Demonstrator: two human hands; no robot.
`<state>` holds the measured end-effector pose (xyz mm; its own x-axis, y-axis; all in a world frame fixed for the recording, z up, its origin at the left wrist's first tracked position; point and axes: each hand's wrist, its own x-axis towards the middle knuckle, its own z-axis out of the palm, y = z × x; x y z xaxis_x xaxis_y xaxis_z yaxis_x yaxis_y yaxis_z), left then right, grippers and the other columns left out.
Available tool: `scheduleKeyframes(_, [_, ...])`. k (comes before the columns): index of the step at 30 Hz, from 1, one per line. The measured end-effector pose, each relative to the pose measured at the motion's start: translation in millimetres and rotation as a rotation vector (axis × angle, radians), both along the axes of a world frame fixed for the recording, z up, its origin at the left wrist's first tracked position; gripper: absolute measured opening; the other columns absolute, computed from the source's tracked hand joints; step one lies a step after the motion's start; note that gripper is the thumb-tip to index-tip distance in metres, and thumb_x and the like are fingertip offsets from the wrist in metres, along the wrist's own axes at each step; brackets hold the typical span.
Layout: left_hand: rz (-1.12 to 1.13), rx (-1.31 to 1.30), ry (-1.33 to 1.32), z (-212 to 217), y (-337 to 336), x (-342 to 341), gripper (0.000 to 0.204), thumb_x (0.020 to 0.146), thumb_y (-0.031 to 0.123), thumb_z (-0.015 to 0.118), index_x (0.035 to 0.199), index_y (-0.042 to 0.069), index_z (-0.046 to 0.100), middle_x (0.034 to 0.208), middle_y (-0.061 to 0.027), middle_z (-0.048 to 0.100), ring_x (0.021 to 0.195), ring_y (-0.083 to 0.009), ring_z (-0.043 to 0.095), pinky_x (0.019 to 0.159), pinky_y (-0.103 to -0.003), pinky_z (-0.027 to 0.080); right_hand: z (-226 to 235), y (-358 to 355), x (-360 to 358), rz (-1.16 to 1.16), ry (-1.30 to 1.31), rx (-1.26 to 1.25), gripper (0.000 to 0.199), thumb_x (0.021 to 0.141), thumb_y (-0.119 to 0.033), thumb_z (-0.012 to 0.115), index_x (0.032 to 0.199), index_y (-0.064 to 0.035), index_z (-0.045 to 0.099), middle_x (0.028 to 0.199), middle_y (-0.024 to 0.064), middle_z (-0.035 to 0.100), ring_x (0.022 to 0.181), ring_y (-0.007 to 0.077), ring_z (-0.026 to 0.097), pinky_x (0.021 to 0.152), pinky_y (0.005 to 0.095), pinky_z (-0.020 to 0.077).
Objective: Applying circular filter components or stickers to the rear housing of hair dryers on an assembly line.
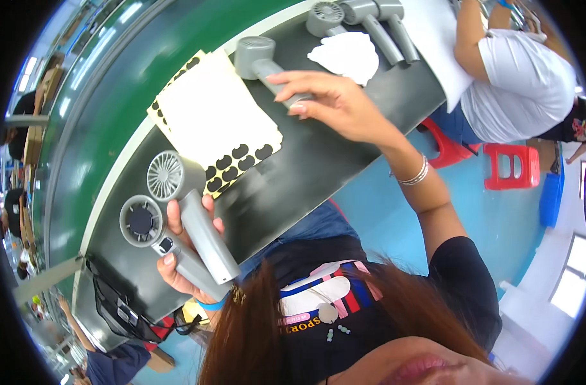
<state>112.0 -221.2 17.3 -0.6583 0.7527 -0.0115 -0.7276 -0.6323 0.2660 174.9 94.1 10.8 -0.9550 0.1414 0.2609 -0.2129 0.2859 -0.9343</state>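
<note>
Two grey handheld fans are gripped together in my left hand [171, 271], side by side. One fan [209, 237] shows its slatted round grille; on the other fan [142, 221], a dark disc sits in the middle of its ring-shaped head. My right hand [344, 106] has its thumb and fingers around the handle of a third grey fan [253, 56], beyond the sheets. The palm hides part of that handle. Between my hands lies a stack of pale yellow sheets [219, 115], with black rounded stickers along its edges.
Several more grey fans [373, 29] lie at the far right beside a crumpled white cloth [350, 54]. A black bag [116, 301] rests at the table's left end. A person in a white shirt [524, 83] sits to the right, near red stools [511, 165]. A green surface [132, 77] runs along the far edge.
</note>
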Motion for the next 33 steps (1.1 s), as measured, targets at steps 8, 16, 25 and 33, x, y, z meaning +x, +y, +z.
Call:
scheduleKeyframes(8, [-0.059,0.03,0.039,4.4,6.1,1.0,0.068,0.077,0.017,0.054,0.14,0.006,0.034,0.141,-0.033,0.022,0.132,-0.0401,0.029,0.109,-0.049,0.031,-4.2,36.2,55.2,-0.415,-0.012,0.358,0.037,0.085,0.001,0.054,0.122,-0.0045,0.054,0.105,0.0093,0.063,0.091,0.0137,0.064,0.079,0.0261,0.0489])
scheduleKeyframes(16, [-0.19,0.074,0.072,31.8,29.7,11.6,0.068,0.071,0.019,0.059,0.135,0.003,0.041,0.133,-0.034,0.032,0.125,-0.0421,0.039,0.101,-0.048,0.042,-9.1,89.3,87.5,-0.893,0.034,1.039,0.037,0.08,0.002,0.059,0.113,-0.0147,0.061,0.113,0.0114,0.056,0.089,0.0248,0.06,0.079,0.0316,0.0489])
scheduleKeyframes(25, [-0.116,-0.012,0.031,30.0,22.3,15.8,0.07,0.073,0.018,0.058,0.139,0.004,0.036,0.139,-0.0336,0.023,0.131,-0.0394,0.03,0.104,-0.049,0.038,33.6,75.5,79.5,-0.612,-0.127,0.313,0.037,0.08,0.001,0.065,0.117,-0.0001,0.058,0.101,0.0048,0.055,0.084,0.007,0.06,0.075,0.0207,0.0467])
scheduleKeyframes(33, [-0.132,-0.021,0.026,28.9,21.3,12.5,0.07,0.074,0.018,0.057,0.139,0.004,0.036,0.138,-0.033,0.024,0.132,-0.039,0.029,0.105,-0.049,0.037,48.4,63.6,81.1,-0.535,-0.125,0.007,0.041,0.082,-0.004,0.067,0.121,-0.0009,0.057,0.094,0.003,0.057,0.078,0.0036,0.052,0.072,0.0166,0.0404])
